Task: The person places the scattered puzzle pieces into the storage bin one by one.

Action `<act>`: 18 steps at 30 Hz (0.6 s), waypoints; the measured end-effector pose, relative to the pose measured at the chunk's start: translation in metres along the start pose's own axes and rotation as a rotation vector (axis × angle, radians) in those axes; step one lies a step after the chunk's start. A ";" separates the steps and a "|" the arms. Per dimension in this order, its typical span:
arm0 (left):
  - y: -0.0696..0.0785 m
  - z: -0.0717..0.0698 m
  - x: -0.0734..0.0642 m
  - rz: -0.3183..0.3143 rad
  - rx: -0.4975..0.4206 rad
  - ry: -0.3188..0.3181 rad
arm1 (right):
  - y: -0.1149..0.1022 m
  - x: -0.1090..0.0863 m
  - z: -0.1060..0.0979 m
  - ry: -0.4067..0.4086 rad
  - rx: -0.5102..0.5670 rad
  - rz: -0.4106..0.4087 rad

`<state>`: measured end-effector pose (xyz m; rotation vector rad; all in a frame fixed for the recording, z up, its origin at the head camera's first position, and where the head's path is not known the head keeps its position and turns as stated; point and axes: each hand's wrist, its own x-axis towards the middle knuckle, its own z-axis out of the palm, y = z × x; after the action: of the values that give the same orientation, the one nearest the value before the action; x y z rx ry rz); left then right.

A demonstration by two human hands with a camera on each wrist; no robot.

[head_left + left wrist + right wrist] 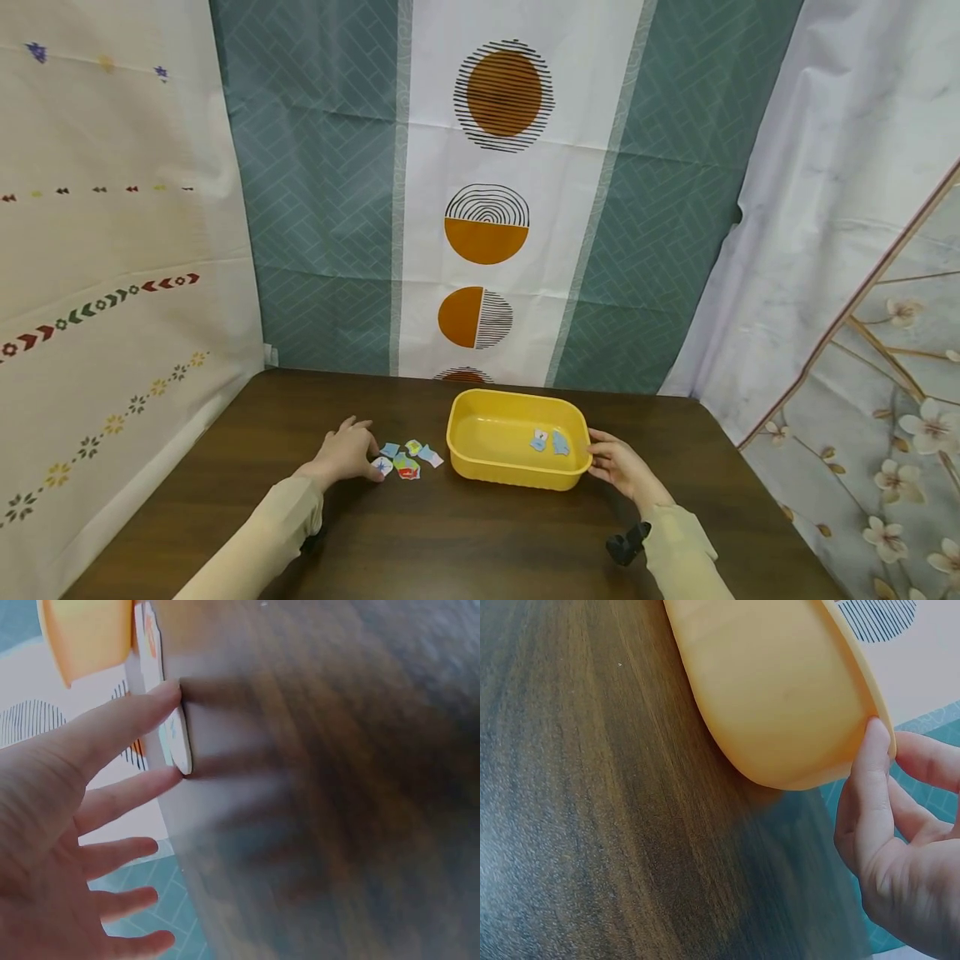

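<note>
On the table's left half, my left hand [345,452] has its thumb and index fingertip at the edges of a flat white piece with a blue star [382,466], pinching it at the table top. Its other three fingers stay spread apart in the left wrist view. Right beside it lie several small printed cutout pieces [406,464], green, blue and red. My right hand [621,463] grips the right end of a yellow plastic basin [510,472], its thumb and fingers on either side of the rim in the right wrist view. Inside the basin are two pale blue pieces [560,442].
The dark wooden table [480,542] backs onto a green and white curtain [322,208] with orange circles. Patterned cloths hang along the left and right sides. A black strap [628,543] sits at the right wrist.
</note>
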<state>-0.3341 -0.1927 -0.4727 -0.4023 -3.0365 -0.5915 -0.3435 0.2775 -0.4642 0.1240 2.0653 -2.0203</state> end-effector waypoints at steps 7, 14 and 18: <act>0.004 -0.004 -0.005 0.046 -0.012 0.031 | 0.000 0.000 -0.001 -0.010 0.010 -0.003; -0.002 -0.010 -0.004 0.047 0.060 0.028 | 0.001 0.003 -0.002 -0.031 0.012 -0.002; -0.006 -0.015 -0.002 0.025 0.096 0.035 | 0.000 0.003 -0.004 -0.039 0.007 -0.007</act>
<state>-0.3345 -0.2037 -0.4611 -0.4210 -3.0072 -0.4452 -0.3466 0.2809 -0.4648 0.0774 2.0385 -2.0176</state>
